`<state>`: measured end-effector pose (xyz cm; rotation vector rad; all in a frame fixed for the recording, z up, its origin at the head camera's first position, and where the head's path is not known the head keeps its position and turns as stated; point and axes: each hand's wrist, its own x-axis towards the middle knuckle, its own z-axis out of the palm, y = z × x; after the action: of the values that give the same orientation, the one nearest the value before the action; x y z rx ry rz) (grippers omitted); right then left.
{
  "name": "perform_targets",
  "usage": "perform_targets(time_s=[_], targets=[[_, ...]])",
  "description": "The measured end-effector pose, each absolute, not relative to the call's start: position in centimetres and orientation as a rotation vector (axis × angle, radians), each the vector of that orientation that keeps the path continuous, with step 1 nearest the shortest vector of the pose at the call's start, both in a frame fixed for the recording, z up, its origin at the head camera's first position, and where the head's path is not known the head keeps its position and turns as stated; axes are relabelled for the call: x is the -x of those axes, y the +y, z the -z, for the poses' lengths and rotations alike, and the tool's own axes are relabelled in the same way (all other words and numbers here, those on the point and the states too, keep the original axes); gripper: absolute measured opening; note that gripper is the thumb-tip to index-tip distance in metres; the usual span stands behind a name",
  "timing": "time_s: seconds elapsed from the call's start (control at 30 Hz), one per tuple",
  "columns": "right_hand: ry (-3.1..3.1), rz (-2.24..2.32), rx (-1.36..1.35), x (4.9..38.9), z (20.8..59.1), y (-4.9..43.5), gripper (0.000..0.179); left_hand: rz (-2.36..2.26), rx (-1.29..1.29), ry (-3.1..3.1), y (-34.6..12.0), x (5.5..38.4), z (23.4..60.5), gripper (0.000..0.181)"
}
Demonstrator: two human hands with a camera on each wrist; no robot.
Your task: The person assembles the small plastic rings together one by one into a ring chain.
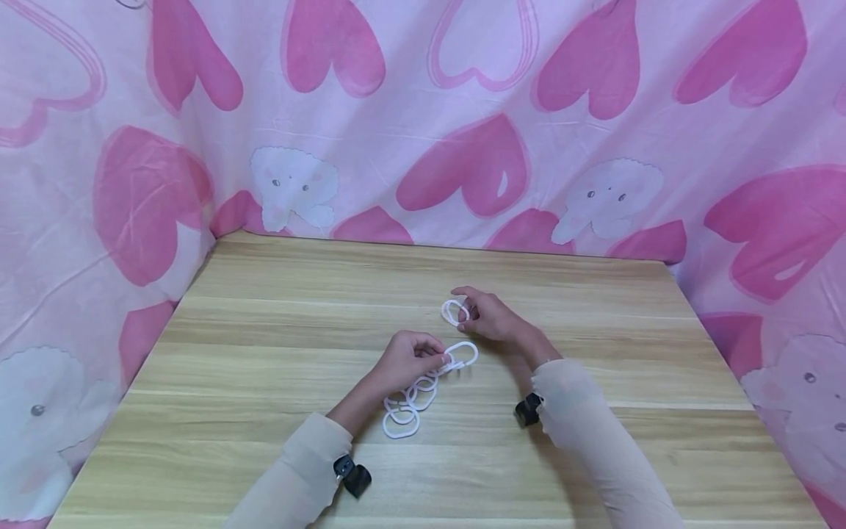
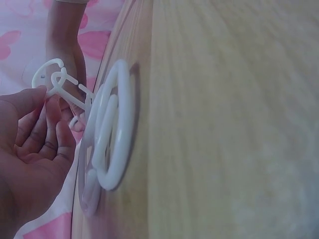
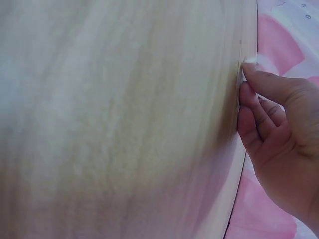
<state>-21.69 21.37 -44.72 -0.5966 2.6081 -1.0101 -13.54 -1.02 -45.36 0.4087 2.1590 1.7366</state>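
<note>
A chain of white plastic links (image 1: 424,393) trails over the tabletop toward the person, its near end lying flat. My left hand (image 1: 407,360) pinches a link near the chain's far end between thumb and forefinger, and one oval link (image 1: 465,353) sticks out to the right of the fingertips. Farther back, my right hand (image 1: 491,316) holds loose-looking white links (image 1: 451,313), seemingly two overlapping, apart from the chain. In the left wrist view, several links (image 2: 119,124) hang or lie beside the left hand (image 2: 37,149). The right wrist view mostly hides what the right hand (image 3: 279,124) holds.
The wooden table (image 1: 264,323) extends around both hands. A pink curtain (image 1: 410,139) with hearts hangs along its back and sides. Black wrist cameras (image 1: 353,477) are strapped over the beige sleeves (image 1: 598,441).
</note>
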Motion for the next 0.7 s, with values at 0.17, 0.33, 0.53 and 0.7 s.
perform_targets(time_s=[0.17,0.33,0.53,0.7], targets=[[2.550,1.210,0.507,21.45,44.91,21.42,0.037,-1.733,-0.409,2.172,-0.86,13.49,45.41,0.012],[2.531,1.317,0.468,21.31,45.16,21.60,0.021,-1.731,-0.399,2.178,-0.75,13.50,45.57,0.012],[2.540,1.380,0.464,21.07,45.15,21.45,0.021,-1.742,-0.398,2.172,-0.68,13.50,45.58,0.013],[2.556,1.431,0.410,21.01,45.13,21.47,0.021,-1.749,-0.395,2.158,-0.65,13.54,45.60,0.013]])
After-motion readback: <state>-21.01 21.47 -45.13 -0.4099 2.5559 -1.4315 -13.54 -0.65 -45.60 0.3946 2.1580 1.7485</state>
